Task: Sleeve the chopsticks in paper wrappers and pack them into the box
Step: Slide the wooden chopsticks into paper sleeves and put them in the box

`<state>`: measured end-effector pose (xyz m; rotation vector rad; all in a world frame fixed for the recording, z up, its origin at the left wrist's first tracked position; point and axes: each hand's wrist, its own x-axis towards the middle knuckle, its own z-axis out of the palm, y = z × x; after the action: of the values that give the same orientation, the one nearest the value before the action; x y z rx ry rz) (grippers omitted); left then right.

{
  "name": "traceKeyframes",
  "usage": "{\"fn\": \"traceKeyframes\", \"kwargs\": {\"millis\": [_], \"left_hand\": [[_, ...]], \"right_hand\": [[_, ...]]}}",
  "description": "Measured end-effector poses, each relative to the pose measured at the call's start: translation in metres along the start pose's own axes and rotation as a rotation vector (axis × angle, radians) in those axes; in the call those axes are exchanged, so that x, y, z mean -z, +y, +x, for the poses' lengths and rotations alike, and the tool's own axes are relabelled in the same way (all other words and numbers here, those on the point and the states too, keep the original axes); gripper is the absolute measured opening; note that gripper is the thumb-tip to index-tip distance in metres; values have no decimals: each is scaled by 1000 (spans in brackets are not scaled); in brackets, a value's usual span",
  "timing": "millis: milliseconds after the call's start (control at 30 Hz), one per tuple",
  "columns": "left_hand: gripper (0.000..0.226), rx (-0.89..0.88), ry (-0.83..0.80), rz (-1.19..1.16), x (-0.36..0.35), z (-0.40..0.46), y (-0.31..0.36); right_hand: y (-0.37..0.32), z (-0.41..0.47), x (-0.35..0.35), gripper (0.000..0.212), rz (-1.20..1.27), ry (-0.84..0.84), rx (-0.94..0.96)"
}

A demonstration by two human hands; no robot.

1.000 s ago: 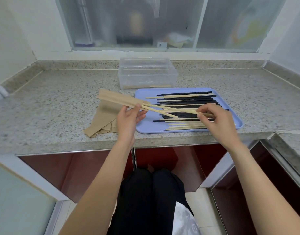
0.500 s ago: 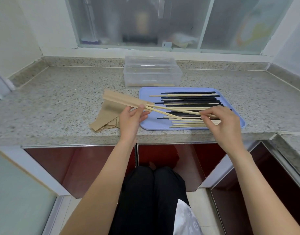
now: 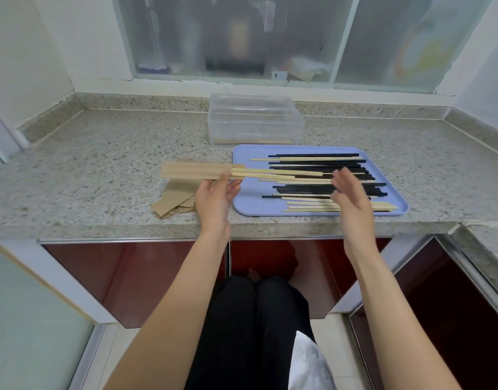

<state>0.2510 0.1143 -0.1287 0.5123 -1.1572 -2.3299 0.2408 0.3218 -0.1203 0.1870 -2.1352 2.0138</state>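
- Clear box (image 3: pixel 254 122) at the back of the table (image 3: pixel 101 164); contents hard to read through the plastic, only a pale strip along the bottom front edge, can't tell what it is
- Window behind is frosted; shapes beyond it are blurs
- Right hand (image 3: pixel 350 198) is motion-blurred, fingertips smeared; it covers part of the chopstick rows beneath it
- Left hand (image 3: pixel 216 197) covers part of the spare wrapper pile (image 3: pixel 174 204), which lies fanned on the table just left of the tray
- Left hand: pinching the mouth end of a brown paper wrapper (image 3: pixel 194 170) between thumb and fingers, held level above the table; wrapper's closed end points left
- A pair of light wooden chopsticks (image 3: pixel 276 173) is partly in the wrapper; most of its length sticks out to the right over the tray
- Right hand: open, fingers extended and together, palm facing left, at the pair's free end; gripping nothing; whether the fingers touch the tips, can't tell through the blur
- Blue tray (image 3: pixel 242 204) at the front edge of the table; holds loose black chopsticks (image 3: pixel 315 164) and more light wooden ones (image 3: pixel 312 206), lying roughly parallel, left-right
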Motion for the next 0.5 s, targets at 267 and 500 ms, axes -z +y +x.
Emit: {"fn": "traceKeyframes", "kwargs": {"millis": [267,500], "left_hand": [[14,-20,-1,12,-8,-1,-3],[13,-23,-15,58,-10,7,-3]], "right_hand": [[15,-7,-32,68,-145,-177,87],[19,0,-39,49,-374,-143,231]]}}
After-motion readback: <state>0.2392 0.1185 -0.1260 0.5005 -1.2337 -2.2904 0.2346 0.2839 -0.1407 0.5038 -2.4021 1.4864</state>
